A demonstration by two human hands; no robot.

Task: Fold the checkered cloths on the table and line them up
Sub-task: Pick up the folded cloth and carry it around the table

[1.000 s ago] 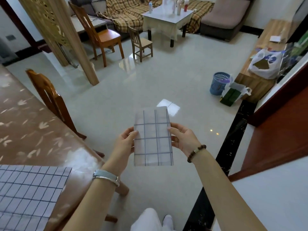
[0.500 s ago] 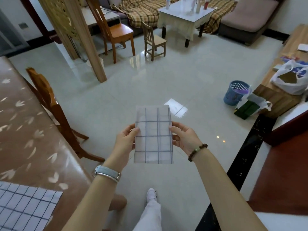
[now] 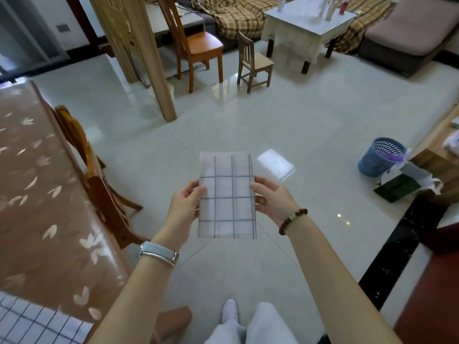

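Note:
A folded white checkered cloth with thin dark grid lines hangs upright in the air over the floor, in front of me. My left hand pinches its left edge with thumb in front and fingers behind. My right hand pinches the right edge the same way. A second checkered cloth lies flat on the brown table at the lower left, partly cut off by the frame edge.
A wooden chair stands tucked against the table. A wooden post rises further back. A blue basket and bags sit at the right by a low cabinet. My legs and a shoe show below.
The view has swung to the right and down, so less of the table cloth shows. Both hands keep the folded cloth in the same hold.

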